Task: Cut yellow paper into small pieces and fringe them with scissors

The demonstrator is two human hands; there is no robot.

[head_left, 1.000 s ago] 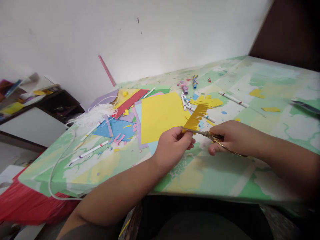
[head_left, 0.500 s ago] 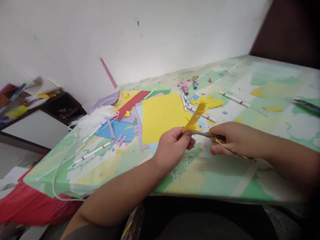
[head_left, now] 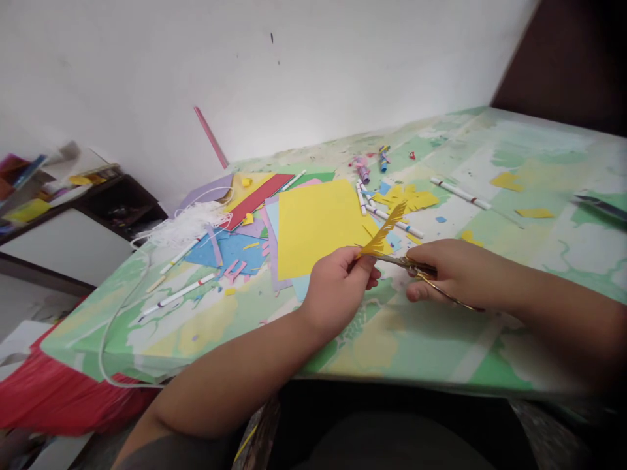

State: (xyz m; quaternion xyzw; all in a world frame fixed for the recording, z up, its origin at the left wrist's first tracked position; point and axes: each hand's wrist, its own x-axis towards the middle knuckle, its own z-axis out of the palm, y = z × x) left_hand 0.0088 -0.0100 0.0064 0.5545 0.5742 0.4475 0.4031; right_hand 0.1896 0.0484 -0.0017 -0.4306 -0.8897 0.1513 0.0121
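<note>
My left hand (head_left: 340,282) pinches the lower end of a yellow paper strip (head_left: 386,232), whose right edge is cut into a fringe. In my right hand (head_left: 453,274) is a pair of gold-handled scissors (head_left: 426,277), fingers and thumb at the handles. The blades point left and meet the strip close to my left fingertips. Behind the strip lies a plain yellow sheet (head_left: 316,225) on top of other coloured papers. Yellow fringed scraps (head_left: 409,198) rest past the strip's tip.
White-barrelled markers (head_left: 460,193) lie about the patterned tablecloth (head_left: 294,356). At the left are a tangle of white string (head_left: 189,225), a blue paper (head_left: 230,251) and small scraps. Two little paper rolls (head_left: 383,160) stand near the wall. A dark pointed tool (head_left: 602,207) is at the right edge.
My right hand and the scissors have shifted slightly left, and the thumb sits closer to the handles. The strip's fringe looks more spread. My left hand keeps its hold.
</note>
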